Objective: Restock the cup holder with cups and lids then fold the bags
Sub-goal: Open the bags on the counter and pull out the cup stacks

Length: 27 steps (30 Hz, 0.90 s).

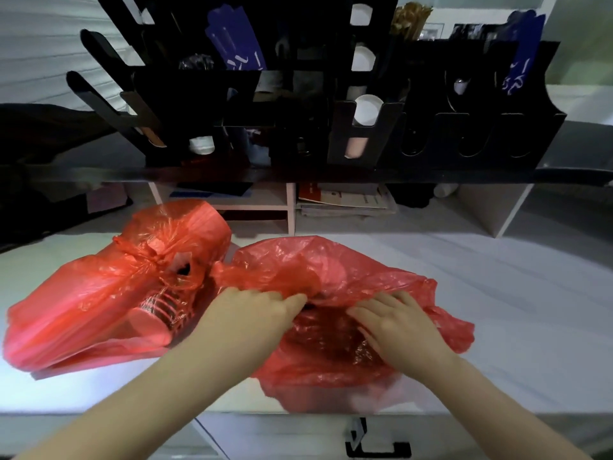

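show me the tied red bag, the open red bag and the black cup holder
tied red bag (99,303), head view, on its bulging left side
open red bag (331,260), head view, on its raised back wall
black cup holder (438,154), head view, on the front panel between two slots

Looked like a café-type drinks counter: black cup holder (481,141) w/ white cups (367,109), white worktop (497,293), paper-stacked shelves (291,207) behind.

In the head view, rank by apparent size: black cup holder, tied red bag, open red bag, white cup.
1. black cup holder
2 and 3. tied red bag and open red bag: they look about equal, so I do not rank them
4. white cup
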Each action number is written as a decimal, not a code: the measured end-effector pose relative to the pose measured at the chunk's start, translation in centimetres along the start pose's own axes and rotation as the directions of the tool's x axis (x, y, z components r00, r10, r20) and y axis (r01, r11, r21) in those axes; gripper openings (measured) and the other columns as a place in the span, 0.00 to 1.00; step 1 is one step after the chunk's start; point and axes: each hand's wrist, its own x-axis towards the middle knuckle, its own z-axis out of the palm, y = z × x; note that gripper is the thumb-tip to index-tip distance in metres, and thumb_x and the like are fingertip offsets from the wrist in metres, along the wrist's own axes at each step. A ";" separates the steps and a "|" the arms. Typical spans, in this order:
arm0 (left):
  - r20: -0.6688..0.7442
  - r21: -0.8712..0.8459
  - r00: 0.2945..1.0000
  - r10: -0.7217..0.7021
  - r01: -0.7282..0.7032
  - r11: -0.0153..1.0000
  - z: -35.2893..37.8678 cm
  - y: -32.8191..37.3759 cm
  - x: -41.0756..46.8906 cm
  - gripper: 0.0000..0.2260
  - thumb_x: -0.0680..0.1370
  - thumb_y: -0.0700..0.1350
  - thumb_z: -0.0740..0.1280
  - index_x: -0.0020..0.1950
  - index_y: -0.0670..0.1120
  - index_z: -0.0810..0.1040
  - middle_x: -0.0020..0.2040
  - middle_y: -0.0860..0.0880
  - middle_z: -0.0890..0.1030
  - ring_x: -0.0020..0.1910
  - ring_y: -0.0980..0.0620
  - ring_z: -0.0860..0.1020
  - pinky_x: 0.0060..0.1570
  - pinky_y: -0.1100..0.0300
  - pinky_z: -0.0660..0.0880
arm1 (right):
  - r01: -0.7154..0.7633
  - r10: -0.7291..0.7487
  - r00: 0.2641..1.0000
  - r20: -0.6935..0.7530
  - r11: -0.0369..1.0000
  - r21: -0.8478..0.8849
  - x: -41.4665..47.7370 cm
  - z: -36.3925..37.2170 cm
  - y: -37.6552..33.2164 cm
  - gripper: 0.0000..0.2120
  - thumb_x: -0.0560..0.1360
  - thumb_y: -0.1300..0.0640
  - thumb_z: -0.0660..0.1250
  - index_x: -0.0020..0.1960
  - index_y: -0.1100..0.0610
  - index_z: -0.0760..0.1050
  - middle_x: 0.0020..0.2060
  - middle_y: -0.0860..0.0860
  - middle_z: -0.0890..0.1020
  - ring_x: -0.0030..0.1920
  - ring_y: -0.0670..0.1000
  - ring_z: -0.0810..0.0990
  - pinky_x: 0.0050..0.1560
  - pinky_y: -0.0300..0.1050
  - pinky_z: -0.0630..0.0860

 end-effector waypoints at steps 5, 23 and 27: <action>-0.419 0.071 0.852 0.314 -0.314 0.947 2.3 -0.5 0.8 0.11 0.75 0.37 0.63 0.48 0.46 0.84 0.37 0.51 0.81 0.31 0.51 0.77 0.29 0.61 0.71 | -0.230 0.186 0.947 0.262 0.962 0.148 2.9 0.9 -0.5 0.29 0.75 0.49 0.66 0.74 0.50 0.64 0.73 0.49 0.66 0.70 0.54 0.67 0.65 0.55 0.68; 0.543 -0.119 0.836 -0.081 0.172 0.978 16.0 -6.5 7.0 0.57 0.62 0.73 0.68 0.77 0.53 0.37 0.79 0.49 0.42 0.77 0.38 0.45 0.71 0.35 0.42 | -0.342 0.336 0.792 0.510 0.936 -0.085 -0.8 3.5 1.2 0.53 0.72 0.50 0.71 0.76 0.50 0.32 0.74 0.45 0.34 0.77 0.55 0.37 0.74 0.55 0.43; 0.506 -0.294 0.853 -0.123 0.305 0.906 16.2 -4.6 8.7 0.59 0.61 0.71 0.71 0.78 0.48 0.40 0.79 0.47 0.50 0.76 0.41 0.56 0.72 0.41 0.55 | -0.414 0.412 0.790 0.453 0.905 -0.100 -1.4 3.1 2.0 0.38 0.79 0.62 0.57 0.76 0.48 0.33 0.77 0.48 0.39 0.77 0.54 0.41 0.71 0.50 0.63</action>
